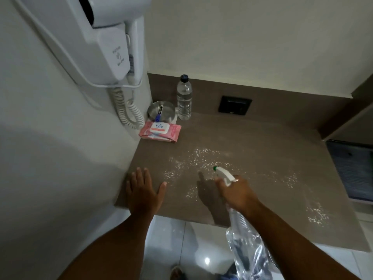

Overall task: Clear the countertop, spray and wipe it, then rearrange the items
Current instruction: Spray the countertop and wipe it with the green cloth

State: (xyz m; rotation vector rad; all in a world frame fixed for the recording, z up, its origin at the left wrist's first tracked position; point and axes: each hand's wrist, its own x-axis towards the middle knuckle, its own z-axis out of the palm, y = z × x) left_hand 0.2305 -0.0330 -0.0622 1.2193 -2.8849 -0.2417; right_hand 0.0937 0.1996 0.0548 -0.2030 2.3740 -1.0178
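The right hand has its grip curled round the spray bottle above the wet surface; the left hand lies flat, holding nothing; mist may drift onto the wipes pack and water bottle left at the back.

Both forearms are seen bare to the frame edge; no sleeve, watch or ring is worn on the left hand or right hand.

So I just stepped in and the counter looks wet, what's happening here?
A person is spraying the countertop. The right hand grips a clear spray bottle, nozzle aimed at the droplets; the left hand rests flat near the edge. A wipes pack, metal dish and water bottle sit at the back.
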